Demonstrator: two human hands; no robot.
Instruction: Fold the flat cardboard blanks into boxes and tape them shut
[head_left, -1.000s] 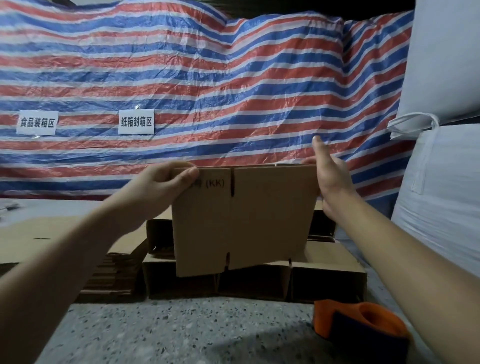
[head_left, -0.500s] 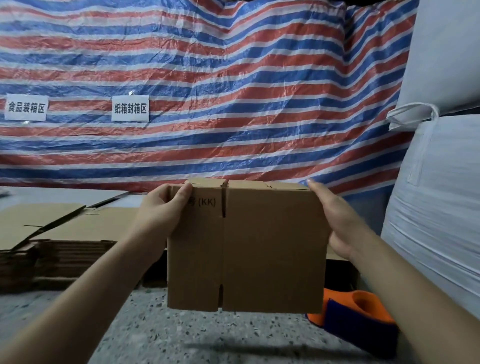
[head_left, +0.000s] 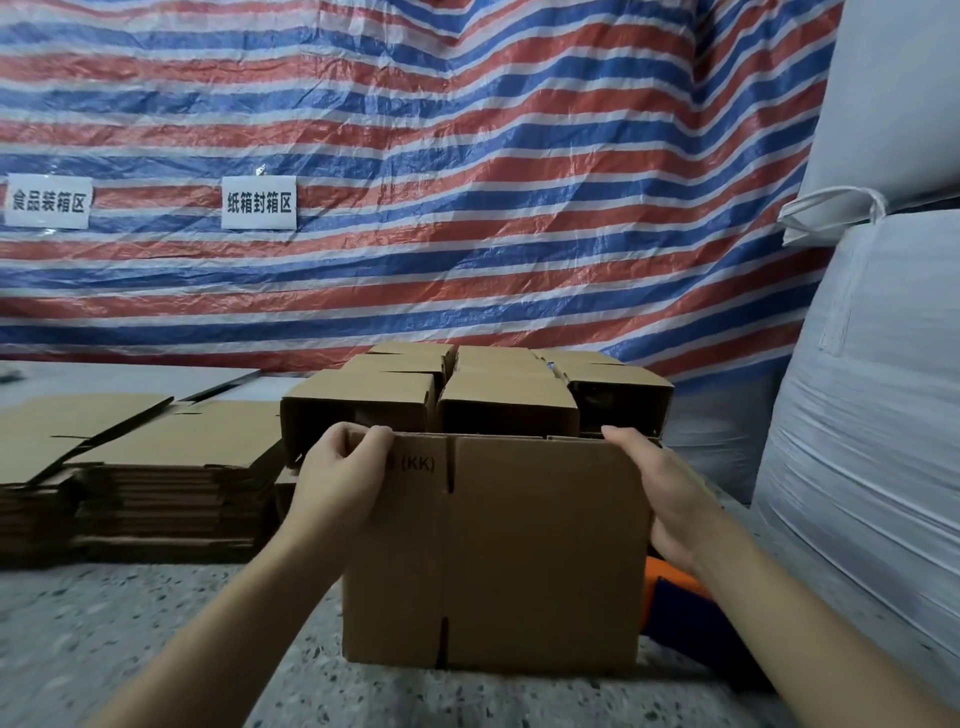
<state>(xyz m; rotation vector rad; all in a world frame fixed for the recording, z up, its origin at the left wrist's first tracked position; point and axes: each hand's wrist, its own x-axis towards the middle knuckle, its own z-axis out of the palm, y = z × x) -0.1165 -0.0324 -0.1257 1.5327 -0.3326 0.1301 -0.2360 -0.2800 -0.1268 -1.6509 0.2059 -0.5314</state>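
Cardboard blanks (head_left: 130, 441) lie stacked far left. Left hand (head_left: 340, 480) grasps the box (head_left: 498, 551) by its top corner, near centre on the floor; right hand (head_left: 662, 499) presses flat against its side. Folding looks finished; next comes taping, probably with the orange dispenser (head_left: 670, 587).

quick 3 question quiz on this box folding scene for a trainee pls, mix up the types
1. True or false: the left hand grips the top left corner of the box printed (KK).
2. Where is the stack of flat blanks? A) left of the held box B) on top of it C) right of it
3. Fill in: the orange and blue tape dispenser shows behind the ___ forearm.

Key: 1 true; 2 A; 3 right. The right hand lies against the box's right side, and folded boxes sit behind.
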